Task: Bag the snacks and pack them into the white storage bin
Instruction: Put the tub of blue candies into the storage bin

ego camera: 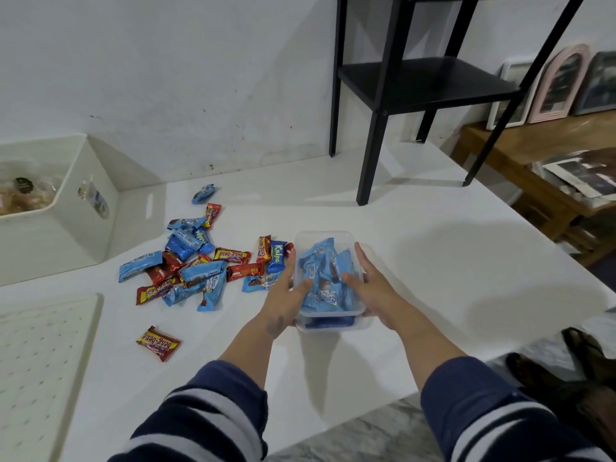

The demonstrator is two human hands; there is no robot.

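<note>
Flanking a clear plastic tub (328, 241) of blue snack packs on the bench (433, 261), right of the white storage bin (83, 208) and loose wrappers (196, 261), your left hand (283, 291) and right hand (370, 285) clasp its thin, light, slippery walls; grip low.

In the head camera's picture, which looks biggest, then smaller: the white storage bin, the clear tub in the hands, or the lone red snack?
1. white storage bin, though partly cut off
2. clear tub
3. lone red snack
</note>
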